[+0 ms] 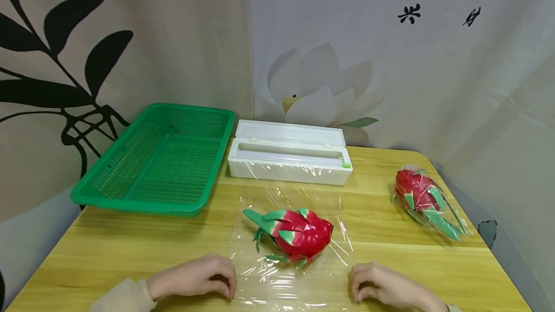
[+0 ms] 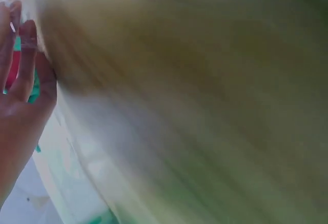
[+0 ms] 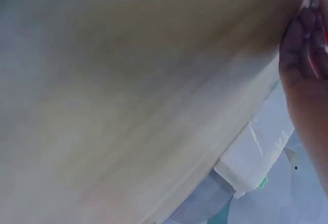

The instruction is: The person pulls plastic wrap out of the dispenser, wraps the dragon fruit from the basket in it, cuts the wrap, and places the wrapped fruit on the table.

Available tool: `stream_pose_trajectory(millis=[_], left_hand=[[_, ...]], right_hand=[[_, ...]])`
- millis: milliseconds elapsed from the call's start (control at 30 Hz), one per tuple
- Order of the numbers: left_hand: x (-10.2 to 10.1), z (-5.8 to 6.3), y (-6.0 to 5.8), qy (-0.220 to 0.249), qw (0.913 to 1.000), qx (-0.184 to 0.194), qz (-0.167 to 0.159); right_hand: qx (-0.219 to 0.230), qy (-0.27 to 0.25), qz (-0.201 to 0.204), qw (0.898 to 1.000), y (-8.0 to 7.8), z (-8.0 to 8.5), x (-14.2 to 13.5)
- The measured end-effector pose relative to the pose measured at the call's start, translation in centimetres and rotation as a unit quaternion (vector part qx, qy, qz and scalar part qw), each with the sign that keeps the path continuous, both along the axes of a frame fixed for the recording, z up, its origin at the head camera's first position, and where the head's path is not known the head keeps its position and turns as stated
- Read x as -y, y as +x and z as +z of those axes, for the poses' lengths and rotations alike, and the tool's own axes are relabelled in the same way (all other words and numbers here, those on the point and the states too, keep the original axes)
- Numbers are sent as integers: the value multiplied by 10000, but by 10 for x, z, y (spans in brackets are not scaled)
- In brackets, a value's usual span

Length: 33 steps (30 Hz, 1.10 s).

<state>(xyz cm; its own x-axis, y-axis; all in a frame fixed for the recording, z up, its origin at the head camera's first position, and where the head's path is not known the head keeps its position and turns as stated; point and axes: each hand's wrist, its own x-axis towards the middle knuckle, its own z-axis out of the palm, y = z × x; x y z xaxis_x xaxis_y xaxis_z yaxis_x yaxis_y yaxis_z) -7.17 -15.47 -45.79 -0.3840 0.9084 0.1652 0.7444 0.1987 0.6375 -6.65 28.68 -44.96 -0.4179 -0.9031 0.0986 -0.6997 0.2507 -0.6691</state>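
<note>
A sheet of clear plastic wrap (image 1: pixel 282 285) lies over the table in front of the person, with bright creases across it. On it rests a red dragon fruit (image 1: pixel 305 235) with green scales, its leafy end to the left. The left hand (image 1: pixel 204 276) pinches the wrap's near left edge between thumb and curled fingers. At the near right edge, the right hand (image 1: pixel 386 284) pinches the wrap likewise. Behind the fruit, the wrap runs up to a white wrap dispenser (image 1: pixel 288 172) with its lid raised and a roll inside.
A green plastic basket (image 1: pixel 143 206) stands at the back left of the wooden table (image 1: pixel 130 244). To the right lies another dragon fruit (image 1: pixel 418 194), covered in clear wrap. A printed curtain (image 1: pixel 186 37) hangs right behind the table.
</note>
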Motion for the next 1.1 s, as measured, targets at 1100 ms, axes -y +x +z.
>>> stream_pose_trajectory(millis=[1100], left_hand=[[-76, 29, -52, 1735, 9262, 792, 3252]], right_hand=[[-518, -1390, -4098, 9000, -41, 31, 53]])
